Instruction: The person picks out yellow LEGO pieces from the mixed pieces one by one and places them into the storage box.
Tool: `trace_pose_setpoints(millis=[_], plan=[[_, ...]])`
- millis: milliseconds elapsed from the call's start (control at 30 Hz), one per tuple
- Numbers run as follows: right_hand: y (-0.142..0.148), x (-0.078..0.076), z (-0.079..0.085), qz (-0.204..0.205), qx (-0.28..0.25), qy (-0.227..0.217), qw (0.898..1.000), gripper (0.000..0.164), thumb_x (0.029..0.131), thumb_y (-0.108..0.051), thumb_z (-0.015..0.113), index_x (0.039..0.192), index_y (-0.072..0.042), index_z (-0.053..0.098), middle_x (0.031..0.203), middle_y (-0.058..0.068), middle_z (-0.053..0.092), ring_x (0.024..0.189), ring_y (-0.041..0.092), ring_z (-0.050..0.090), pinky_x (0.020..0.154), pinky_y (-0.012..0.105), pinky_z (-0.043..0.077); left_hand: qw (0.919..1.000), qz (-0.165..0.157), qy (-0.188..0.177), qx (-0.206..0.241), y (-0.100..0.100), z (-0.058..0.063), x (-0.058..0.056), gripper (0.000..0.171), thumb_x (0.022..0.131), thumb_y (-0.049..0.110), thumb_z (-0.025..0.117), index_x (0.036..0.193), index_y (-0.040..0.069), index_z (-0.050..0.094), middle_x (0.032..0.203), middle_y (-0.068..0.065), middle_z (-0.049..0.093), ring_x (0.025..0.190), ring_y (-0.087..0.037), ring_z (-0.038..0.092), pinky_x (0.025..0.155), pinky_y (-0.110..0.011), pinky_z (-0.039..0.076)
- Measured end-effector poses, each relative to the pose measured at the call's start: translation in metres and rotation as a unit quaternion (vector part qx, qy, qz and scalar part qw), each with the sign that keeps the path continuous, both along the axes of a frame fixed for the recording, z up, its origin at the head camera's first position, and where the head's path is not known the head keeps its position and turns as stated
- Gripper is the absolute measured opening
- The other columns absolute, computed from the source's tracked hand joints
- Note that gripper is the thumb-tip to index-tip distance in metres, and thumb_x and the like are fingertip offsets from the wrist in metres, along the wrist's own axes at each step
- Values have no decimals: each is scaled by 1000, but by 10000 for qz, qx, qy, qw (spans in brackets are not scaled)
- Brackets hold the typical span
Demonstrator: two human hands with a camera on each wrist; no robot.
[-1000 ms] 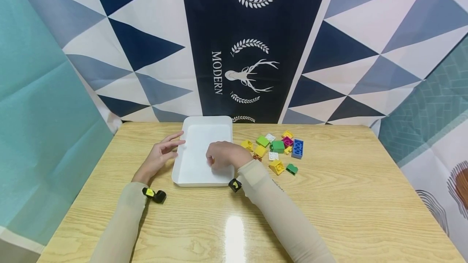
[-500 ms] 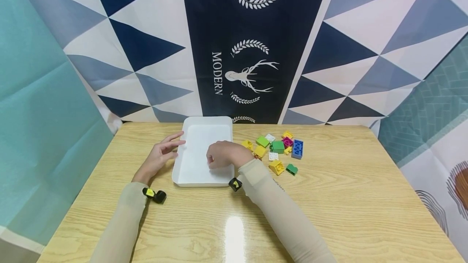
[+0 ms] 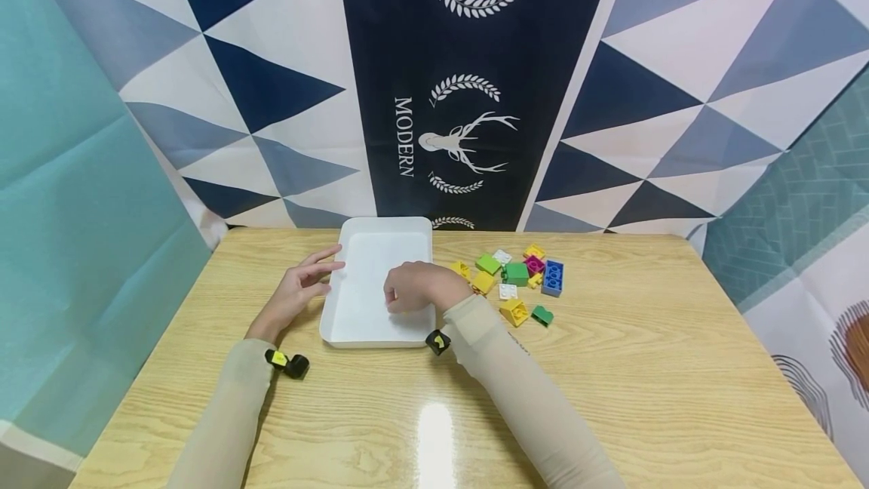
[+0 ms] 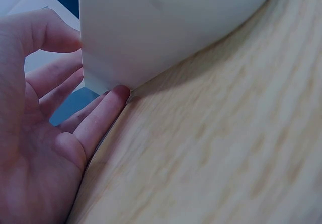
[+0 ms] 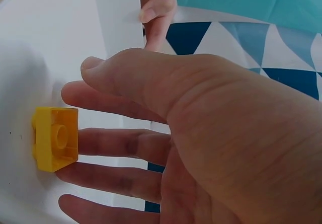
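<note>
A white tray (image 3: 377, 329) stands on the wooden table. My left hand (image 3: 299, 289) is at its left side, the fingers relaxed and spread. In the left wrist view, the thumb (image 4: 60, 36) meets the edge of the tray's wall, and a fingertip touches low down where the wall meets the tabletop. Over the inside of the tray is my right hand (image 3: 422, 287), back of the hand up. The right wrist view shows its fingers extended and apart, with the thumb away from them. A yellow toy building brick (image 5: 56, 139) lies in the tray right at the middle fingertips, hollow underside facing the palm.
Right of the tray lies a loose group of toy bricks, including a blue one (image 3: 553, 278), a green one (image 3: 516, 273), a yellow one (image 3: 514, 312) and a white one (image 3: 508, 291). A patterned cloth (image 3: 475, 51) hangs behind the table's back edge.
</note>
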State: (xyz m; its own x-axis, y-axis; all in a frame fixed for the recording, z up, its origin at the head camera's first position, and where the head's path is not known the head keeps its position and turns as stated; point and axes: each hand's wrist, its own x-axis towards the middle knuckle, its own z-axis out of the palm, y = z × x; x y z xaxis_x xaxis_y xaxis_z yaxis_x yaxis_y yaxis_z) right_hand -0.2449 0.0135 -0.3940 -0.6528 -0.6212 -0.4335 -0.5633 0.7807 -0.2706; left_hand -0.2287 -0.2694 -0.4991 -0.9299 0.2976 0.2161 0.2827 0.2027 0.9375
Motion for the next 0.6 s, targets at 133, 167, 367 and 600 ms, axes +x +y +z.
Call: trace_pose_setpoints(millis=[133,167,367,600], plan=[[1,1,0,-43,-37,-28,10000,16,110,-28,69,112,-20,83,125,0,80,112,20,61,102,38,55,10000,3,-3,11,0,0,0,44,102,-12,60,146,-19,62,179,-33,36,171,-54,25,120,-1,40],[1,1,0,-44,-41,-26,10000,16,110,-28,69,113,-21,84,126,-1,80,113,20,61,103,38,55,10000,-8,-2,21,0,0,0,44,103,-11,60,146,-19,62,179,-33,36,171,-54,25,120,-1,41],[1,1,1,-17,-36,-46,10000,16,111,-29,69,115,-21,83,130,0,79,118,21,60,109,41,55,10000,-33,44,-20,0,1,1,44,103,-10,61,146,-19,62,179,-34,36,170,-55,25,121,-3,41],[1,2,3,-50,-32,-100,9999,16,111,-29,69,114,-22,83,132,1,78,118,22,60,109,41,54,10000,-8,19,-44,0,2,1,44,102,-10,61,146,-19,63,179,-32,37,171,-55,25,121,-2,40]])
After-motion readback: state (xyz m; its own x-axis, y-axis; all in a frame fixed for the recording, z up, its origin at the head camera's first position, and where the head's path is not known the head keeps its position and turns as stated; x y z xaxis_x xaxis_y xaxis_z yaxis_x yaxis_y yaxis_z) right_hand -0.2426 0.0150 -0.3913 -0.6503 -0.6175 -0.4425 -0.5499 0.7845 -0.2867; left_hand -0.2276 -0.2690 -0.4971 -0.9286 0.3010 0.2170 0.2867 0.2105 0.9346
